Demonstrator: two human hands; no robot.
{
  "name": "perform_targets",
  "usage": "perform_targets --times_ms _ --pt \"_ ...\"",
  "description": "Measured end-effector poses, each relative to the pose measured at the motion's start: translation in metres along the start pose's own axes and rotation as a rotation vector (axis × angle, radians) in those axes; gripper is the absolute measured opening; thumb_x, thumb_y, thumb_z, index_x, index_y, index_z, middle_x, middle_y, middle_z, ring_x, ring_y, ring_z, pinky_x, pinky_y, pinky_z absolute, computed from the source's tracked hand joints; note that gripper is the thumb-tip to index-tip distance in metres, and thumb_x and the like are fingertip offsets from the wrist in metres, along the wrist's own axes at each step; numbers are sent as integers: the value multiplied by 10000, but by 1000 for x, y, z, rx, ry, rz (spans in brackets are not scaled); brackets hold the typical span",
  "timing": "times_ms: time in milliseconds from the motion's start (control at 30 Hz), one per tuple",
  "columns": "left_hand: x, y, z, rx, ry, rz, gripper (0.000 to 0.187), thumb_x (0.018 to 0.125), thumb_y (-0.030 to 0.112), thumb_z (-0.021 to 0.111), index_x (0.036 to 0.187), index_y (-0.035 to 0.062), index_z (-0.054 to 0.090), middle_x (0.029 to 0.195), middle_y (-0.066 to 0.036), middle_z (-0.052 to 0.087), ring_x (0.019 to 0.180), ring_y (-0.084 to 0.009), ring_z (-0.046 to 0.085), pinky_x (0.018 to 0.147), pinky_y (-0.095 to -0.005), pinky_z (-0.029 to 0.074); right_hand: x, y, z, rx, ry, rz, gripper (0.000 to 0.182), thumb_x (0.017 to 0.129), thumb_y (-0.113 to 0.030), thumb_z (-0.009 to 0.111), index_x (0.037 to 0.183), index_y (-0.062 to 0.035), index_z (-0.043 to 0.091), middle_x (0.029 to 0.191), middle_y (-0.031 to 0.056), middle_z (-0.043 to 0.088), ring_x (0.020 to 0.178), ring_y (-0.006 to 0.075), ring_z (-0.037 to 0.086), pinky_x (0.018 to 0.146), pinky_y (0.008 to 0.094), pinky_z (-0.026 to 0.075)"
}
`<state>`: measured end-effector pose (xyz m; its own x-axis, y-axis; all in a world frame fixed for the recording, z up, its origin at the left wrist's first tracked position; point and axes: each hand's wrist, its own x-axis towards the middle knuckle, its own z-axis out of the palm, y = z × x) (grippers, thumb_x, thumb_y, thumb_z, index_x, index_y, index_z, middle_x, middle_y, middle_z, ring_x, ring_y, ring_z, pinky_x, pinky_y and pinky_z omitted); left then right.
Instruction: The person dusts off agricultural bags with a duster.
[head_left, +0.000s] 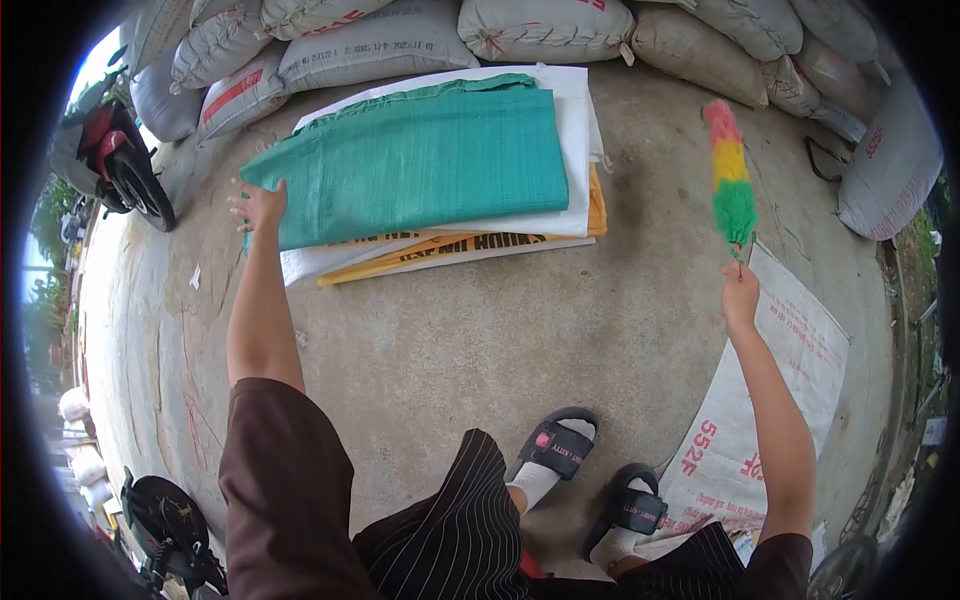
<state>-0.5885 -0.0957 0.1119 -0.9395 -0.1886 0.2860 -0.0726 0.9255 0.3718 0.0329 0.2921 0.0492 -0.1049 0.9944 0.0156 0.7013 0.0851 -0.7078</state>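
A folded green woven sack [420, 160] lies on top of a stack of flattened sacks on the concrete floor. Under it show white sacks [575, 150] and a yellow one with dark lettering [440, 252]. My left hand [262, 205] is at the green sack's left edge, its fingers spread and reaching past that edge. Out to the right, my right hand [740, 292] is wrapped round the handle of a feather duster [733, 180]. The duster's fluffy head, pink, yellow and green, points away from me above the floor.
Filled sacks [380, 50] are piled along the back. Another full sack [890, 165] stands at the right. A flat white sack with red print [735, 430] lies under my right arm. A motorbike [125, 160] is parked at the left, and my sandalled feet [560, 445] are below.
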Motion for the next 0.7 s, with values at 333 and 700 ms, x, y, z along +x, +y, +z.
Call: perform_targets --times_ms 333,700 --pt "-121 23 52 47 -276 413 709 778 493 514 1360 180 256 1421 -190 141 1301 -420 84 966 -643 141 -84 141 -174 -219 -90 18 317 897 -250 435 727 -19 570 439 -26 323 323 82 301 305 273 231" --pt "-233 45 24 -1435 -701 -715 595 785 278 639 1197 -31 342 1155 -181 416 994 -321 501 802 -441 471 -130 159 -199 -3 -118 421 260 884 -231 451 765 -26 558 425 -33 297 307 70 272 287 247 203"
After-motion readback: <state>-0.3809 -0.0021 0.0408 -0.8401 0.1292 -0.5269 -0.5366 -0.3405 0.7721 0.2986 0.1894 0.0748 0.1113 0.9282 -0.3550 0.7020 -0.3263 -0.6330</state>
